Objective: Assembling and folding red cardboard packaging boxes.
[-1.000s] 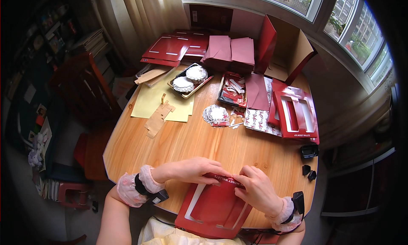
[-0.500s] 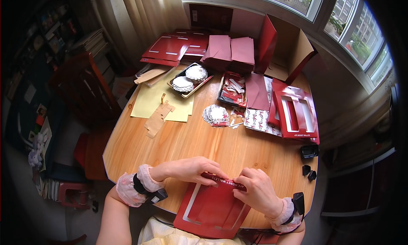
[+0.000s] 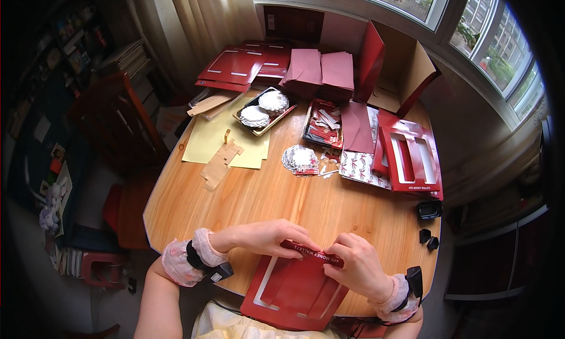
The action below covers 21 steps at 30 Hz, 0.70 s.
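Observation:
A red cardboard folder [image 3: 290, 309] with white-lined cut-outs lies over the near table edge and my lap. Along its far edge a printed strip is folded up. My left hand [image 3: 276, 236] pinches the left part of this strip, thumb on the near side and fingers over the far side. At the strip's right end my right hand [image 3: 358, 262] grips it between thumb and bent fingers. The two hands' fingertips come close together near the strip's middle. Parts of the strip are hidden behind the fingers.
Beyond the hands are a pile of round scalloped cards [image 3: 299, 158], a black tray of red and white strips [image 3: 323, 124] and a second tray [image 3: 283, 122] of round cards. Red folders [image 3: 419, 177] lie at right, pink envelopes [image 3: 306, 66] and an open box [image 3: 399, 74] at the back.
Both hands keep their grip on the folded strip with barely any shift. The strip appears tilted slightly more toward me, and the view has moved a little.

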Available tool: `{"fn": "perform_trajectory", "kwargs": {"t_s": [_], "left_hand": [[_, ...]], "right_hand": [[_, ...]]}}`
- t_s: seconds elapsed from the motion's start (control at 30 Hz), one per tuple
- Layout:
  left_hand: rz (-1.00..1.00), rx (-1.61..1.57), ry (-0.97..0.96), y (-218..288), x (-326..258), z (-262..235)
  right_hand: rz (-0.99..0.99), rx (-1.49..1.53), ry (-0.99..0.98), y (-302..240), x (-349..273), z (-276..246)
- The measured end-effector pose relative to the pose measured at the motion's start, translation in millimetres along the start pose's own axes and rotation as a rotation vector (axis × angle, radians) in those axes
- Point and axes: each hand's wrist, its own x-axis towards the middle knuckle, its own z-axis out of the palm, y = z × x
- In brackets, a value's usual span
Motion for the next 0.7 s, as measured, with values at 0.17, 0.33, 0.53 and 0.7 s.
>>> {"fn": "perform_trajectory", "kwargs": {"t_s": [0.17, 0.33, 0.53, 0.7], "left_hand": [[0.027, -0.067, 0.011, 1.8, 0.5, -1.0], [0.027, -0.057, 0.049, 3.4, -0.8, -3.3], [-0.013, -0.01, 0.029, 3.8, -0.1, -6.1], [0.016, -0.044, 0.06, -1.4, -5.1, -8.8]], "right_hand": [[0.021, 0.041, -0.017, -2.8, 0.1, -3.3], [0.036, 0.06, 0.01, -3.4, 1.1, -3.0], [0.062, 0.009, 0.011, 2.5, 0.2, -8.1], [0.036, 0.086, 0.016, 2.6, -1.1, -31.6]]}}
